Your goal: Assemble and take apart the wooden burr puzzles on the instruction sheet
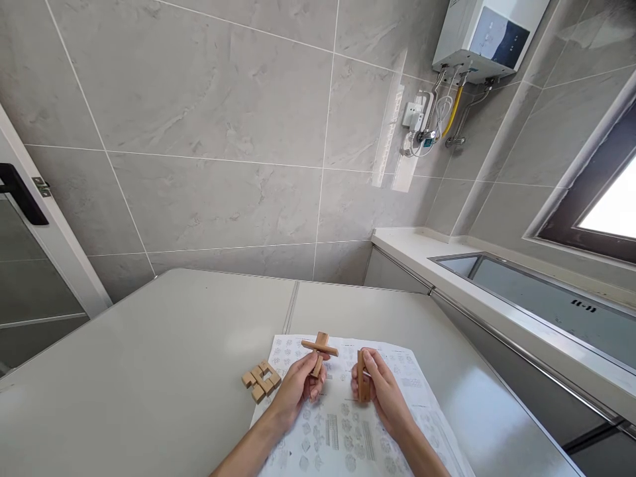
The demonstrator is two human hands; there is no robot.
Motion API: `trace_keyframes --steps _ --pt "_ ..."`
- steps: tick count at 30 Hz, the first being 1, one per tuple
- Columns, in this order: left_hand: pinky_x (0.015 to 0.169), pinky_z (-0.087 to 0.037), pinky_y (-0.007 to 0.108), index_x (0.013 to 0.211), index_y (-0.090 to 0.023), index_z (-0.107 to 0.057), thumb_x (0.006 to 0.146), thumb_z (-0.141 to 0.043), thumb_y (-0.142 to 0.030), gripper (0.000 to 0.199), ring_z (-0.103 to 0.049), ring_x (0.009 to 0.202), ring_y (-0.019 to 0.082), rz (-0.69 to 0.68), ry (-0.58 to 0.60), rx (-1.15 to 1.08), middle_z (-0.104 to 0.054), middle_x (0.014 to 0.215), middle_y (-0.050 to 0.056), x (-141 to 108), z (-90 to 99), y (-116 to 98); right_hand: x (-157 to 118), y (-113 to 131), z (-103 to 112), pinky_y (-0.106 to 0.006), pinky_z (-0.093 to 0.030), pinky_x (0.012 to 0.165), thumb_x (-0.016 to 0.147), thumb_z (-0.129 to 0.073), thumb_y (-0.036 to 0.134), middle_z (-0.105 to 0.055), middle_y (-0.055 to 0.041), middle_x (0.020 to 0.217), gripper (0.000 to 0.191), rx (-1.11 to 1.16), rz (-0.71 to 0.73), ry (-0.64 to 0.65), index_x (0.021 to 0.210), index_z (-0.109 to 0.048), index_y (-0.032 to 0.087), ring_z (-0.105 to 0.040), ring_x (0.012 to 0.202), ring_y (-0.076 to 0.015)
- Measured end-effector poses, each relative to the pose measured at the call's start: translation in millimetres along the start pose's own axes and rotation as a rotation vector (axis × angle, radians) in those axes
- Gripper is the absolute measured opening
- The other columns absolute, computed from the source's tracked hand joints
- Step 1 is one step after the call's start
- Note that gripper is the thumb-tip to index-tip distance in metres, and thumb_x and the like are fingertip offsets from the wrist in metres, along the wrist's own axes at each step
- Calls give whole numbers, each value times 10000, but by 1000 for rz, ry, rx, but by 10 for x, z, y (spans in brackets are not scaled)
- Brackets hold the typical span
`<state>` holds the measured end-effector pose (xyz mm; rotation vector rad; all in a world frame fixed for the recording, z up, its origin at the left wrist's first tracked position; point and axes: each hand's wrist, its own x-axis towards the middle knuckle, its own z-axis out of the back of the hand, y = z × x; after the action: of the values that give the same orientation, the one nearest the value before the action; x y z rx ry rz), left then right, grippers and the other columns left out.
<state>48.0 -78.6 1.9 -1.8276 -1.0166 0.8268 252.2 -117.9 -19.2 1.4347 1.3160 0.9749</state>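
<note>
Over a printed diagram sheet (pixel 342 424), my left hand (pixel 298 384) pinches wooden puzzle pieces (pixel 322 340) joined in a cross shape, one bar lying across another. A short gap to the right, my right hand (pixel 380 381) grips an upright wooden puzzle piece (pixel 362 384), its fingers wrapped round the edge; any notches in it are partly hidden. The two hands are apart. Left of my left hand, several lighter notched wooden pieces (pixel 262 379) lie together on the table, touching the sheet's left edge.
The pale table (pixel 149 371) has a seam down its middle. To the right runs a counter (pixel 402 245) with a sink (pixel 536 285). A water heater (pixel 487 40) hangs on the tiled wall above. A door with a black handle (pixel 22 195) stands at the left.
</note>
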Motion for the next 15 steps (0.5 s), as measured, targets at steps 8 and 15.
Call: trace_keyframes --steps 8,15 --pt "505 -290 239 966 -158 -703 905 -780 -619 472 -358 493 71 23 4 -65 -611 745 -16 0 29 3 -9 22 -19 -224 -359 504 861 -794 726 -580 29 787 529 147 -99 0 1072 -697 250 -466 591 -102" --pt "491 -277 225 1120 -169 -724 900 -800 -553 449 -353 490 50 24 6 -145 -617 816 -21 28 78 3 -2 48 5 -238 -196 462 875 -756 751 -481 79 694 521 220 -87 -43 1004 -645 259 -209 479 -59"
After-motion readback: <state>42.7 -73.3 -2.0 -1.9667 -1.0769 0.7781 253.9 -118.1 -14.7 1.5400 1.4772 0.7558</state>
